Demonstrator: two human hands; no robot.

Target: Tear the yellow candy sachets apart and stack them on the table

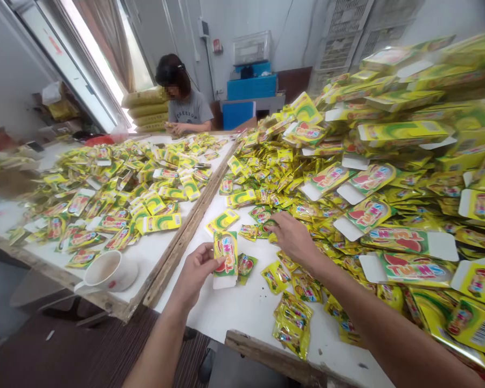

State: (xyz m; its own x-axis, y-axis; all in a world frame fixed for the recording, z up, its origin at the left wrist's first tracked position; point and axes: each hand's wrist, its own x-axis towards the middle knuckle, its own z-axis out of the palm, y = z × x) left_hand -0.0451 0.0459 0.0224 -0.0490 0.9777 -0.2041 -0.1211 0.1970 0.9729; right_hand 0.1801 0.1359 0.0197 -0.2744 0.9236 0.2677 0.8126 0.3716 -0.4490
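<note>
My left hand (196, 272) grips a small yellow-green carton (226, 257), held upright over the white table (242, 312), thumb on its front. My right hand (293, 237) reaches forward, palm down, fingertips pinched on small yellow sachets (262, 229) at the edge of the heap. More loose sachets (293, 318) lie near the table's front edge, just below my right forearm.
A tall pile of flat cartons (392, 178) fills the right side. A second table (153, 253) on the left carries more cartons and a white cup (107, 272). A seated person (184, 102) works at the far end. Blue crates (253, 86) stand behind.
</note>
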